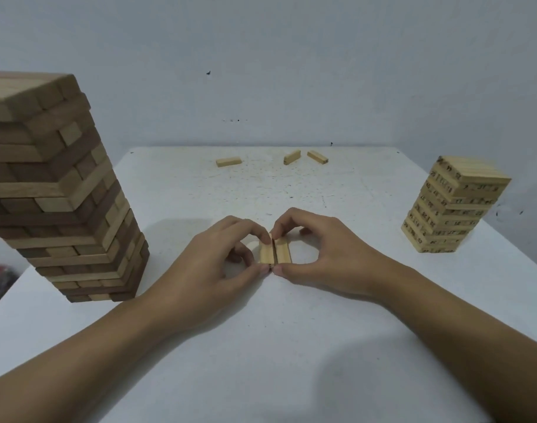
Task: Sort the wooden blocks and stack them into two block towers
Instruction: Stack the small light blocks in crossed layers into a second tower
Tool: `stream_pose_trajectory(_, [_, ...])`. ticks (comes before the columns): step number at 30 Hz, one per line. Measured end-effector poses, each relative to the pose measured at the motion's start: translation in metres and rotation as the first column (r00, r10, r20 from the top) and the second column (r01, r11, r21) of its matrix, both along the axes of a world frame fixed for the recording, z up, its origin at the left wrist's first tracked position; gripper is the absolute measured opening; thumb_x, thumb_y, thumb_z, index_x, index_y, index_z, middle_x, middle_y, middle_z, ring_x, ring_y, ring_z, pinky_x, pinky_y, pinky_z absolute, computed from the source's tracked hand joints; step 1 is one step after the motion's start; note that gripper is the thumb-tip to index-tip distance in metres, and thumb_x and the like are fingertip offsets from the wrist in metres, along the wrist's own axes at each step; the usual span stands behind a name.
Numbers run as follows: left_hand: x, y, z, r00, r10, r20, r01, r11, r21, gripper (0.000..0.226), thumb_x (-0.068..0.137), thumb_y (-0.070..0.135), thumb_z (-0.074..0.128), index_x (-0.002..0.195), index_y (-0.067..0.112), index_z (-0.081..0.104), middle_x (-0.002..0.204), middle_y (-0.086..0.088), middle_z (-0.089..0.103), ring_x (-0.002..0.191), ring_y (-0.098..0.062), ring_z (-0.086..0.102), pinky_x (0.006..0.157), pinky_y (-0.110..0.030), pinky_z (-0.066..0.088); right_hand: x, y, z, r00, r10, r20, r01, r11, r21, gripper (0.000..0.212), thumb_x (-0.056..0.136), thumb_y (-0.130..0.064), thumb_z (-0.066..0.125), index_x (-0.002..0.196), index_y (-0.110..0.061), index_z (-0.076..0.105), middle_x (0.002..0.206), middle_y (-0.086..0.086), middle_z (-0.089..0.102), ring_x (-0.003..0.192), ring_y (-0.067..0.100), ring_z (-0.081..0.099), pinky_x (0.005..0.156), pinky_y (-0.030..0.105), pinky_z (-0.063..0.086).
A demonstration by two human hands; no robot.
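The job looks mostly done. A tall tower of larger, darker blocks stands at the left edge of the desk, and a short tower of small pale numbered blocks stands well apart from it on the right. What is left, as far as can be seen, is a handful of small pale pieces that by colour and size seem to belong on the short tower. Three lie loose at the far side of the desk: a far-left block alone, then a far-middle block and a far-right block near each other. Two more lie in the middle of the desk, close to the person, side by side with their long sides touching. The left hand has its fingers curled and pinches the left block end to end, thumb at the near end and fingertips at the far end. The right hand pinches the right block the same way. Something pale shows behind the left hand's fingers, but whether it is another block cannot be told. The pair seems about to be squared up and carried to the short tower.
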State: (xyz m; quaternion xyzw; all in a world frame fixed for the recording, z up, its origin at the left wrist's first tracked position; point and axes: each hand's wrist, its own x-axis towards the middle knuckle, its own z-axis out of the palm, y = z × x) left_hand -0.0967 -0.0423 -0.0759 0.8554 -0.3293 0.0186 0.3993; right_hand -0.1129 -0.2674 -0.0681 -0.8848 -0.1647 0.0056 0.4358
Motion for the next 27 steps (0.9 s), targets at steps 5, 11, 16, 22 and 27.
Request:
stream_pose_trajectory(5, [0.001, 0.008, -0.004, 0.998, 0.070, -0.007, -0.070, 0.996, -0.060, 0.038, 0.084, 0.043, 0.072, 0.118, 0.034, 0.058, 0.115, 0.011, 0.061, 0.098, -0.018, 0.060, 0.078, -0.034, 0.053, -0.001, -0.005, 0.002, 1.000, -0.006, -0.004, 0.005, 0.999, -0.046, 0.043, 0.080, -0.021, 0.084, 0.113, -0.033, 0.060, 0.114, -0.015, 0.064, 0.112, 0.007, 0.060, 0.096, 0.034, 0.053])
stream_pose_trajectory(11, [0.002, 0.009, -0.007, 0.996, 0.087, 0.014, -0.087, 0.995, 0.043, 0.042, 0.080, 0.045, 0.068, 0.119, 0.040, 0.055, 0.109, 0.018, 0.061, 0.111, -0.007, 0.056, 0.081, -0.014, 0.041, -0.003, -0.007, 0.001, 1.000, 0.024, 0.008, -0.024, 0.998, -0.056, 0.042, 0.082, -0.018, 0.083, 0.114, -0.034, 0.061, 0.112, -0.018, 0.066, 0.116, 0.001, 0.059, 0.100, 0.010, 0.041])
stream_pose_trajectory(16, [0.003, 0.008, -0.006, 0.997, 0.082, 0.006, -0.082, 0.996, 0.038, 0.046, 0.084, 0.037, 0.078, 0.123, 0.039, 0.055, 0.112, 0.018, 0.062, 0.109, -0.006, 0.057, 0.080, -0.010, 0.038, -0.003, -0.014, 0.003, 1.000, 0.015, 0.024, -0.013, 0.996, -0.084, 0.048, 0.081, -0.027, 0.086, 0.119, -0.038, 0.060, 0.119, -0.023, 0.064, 0.122, -0.003, 0.057, 0.107, 0.016, 0.044])
stream_pose_trajectory(22, [0.003, 0.005, -0.005, 0.992, 0.117, -0.045, -0.115, 0.992, 0.053, 0.062, 0.076, 0.049, 0.081, 0.129, 0.047, 0.049, 0.120, 0.024, 0.063, 0.116, 0.001, 0.054, 0.085, -0.021, 0.042, -0.005, -0.016, 0.002, 1.000, 0.000, -0.016, 0.000, 1.000, -0.021, 0.058, 0.077, -0.032, 0.091, 0.123, -0.041, 0.057, 0.122, -0.019, 0.068, 0.125, -0.002, 0.059, 0.111, 0.036, 0.047])
stream_pose_trajectory(27, [0.007, 0.003, -0.006, 0.990, 0.136, -0.047, -0.133, 0.989, 0.063, 0.056, 0.072, 0.056, 0.082, 0.121, 0.047, 0.057, 0.116, 0.028, 0.067, 0.118, 0.001, 0.056, 0.081, -0.021, 0.039, -0.003, -0.013, -0.002, 1.000, 0.003, -0.014, -0.003, 1.000, -0.011, 0.056, 0.076, -0.032, 0.091, 0.122, -0.038, 0.059, 0.119, -0.021, 0.070, 0.122, -0.004, 0.060, 0.110, 0.033, 0.047])
